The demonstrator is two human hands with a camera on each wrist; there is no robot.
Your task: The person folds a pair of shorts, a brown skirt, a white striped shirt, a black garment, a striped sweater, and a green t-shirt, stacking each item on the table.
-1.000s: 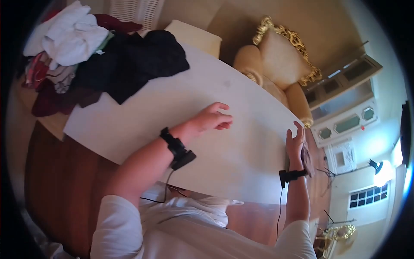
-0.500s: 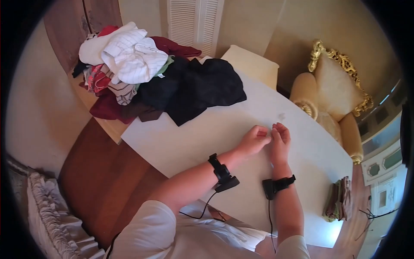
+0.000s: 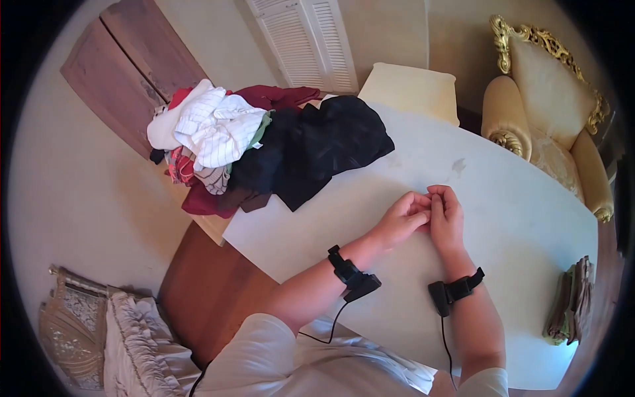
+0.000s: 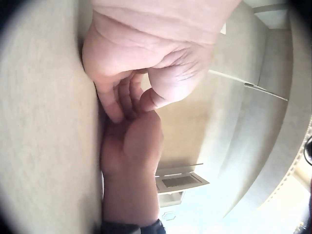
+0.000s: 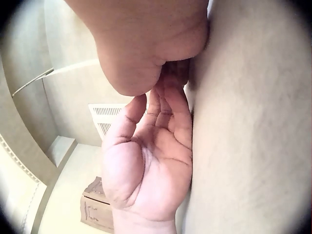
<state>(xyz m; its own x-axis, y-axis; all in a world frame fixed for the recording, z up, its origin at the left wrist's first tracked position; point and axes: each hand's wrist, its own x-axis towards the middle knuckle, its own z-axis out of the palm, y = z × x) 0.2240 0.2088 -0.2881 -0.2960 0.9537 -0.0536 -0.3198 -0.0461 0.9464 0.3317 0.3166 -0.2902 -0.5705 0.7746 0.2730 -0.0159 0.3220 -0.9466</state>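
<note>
My left hand [image 3: 401, 218] and right hand [image 3: 448, 221] meet over the middle of the white table [image 3: 370, 284], fingertips against each other. Between them no object shows. In the left wrist view the left hand [image 4: 146, 53] has its fingers loosely bent, overlapping those of the right hand [image 4: 134, 146]. The right wrist view shows the left palm [image 5: 151, 170] turned toward the camera, close beside the tabletop. Left of the hands lies a heap of clothes: a black garment [image 3: 331, 145] spread over the table, and a white striped shirt [image 3: 221, 129] on top.
A stack of folded brown and green clothes [image 3: 570, 304] stands near the table's right edge. Dark red cloth [image 3: 278, 96] lies at the back of the heap. A gold-framed armchair [image 3: 549, 106] and a cream stool [image 3: 410, 89] are beyond the table. Wrist cameras trail cables.
My right hand has come in from the folded stack at the right edge to meet my left hand at mid-table. The head view has turned left, and the stack now stands uncovered.
</note>
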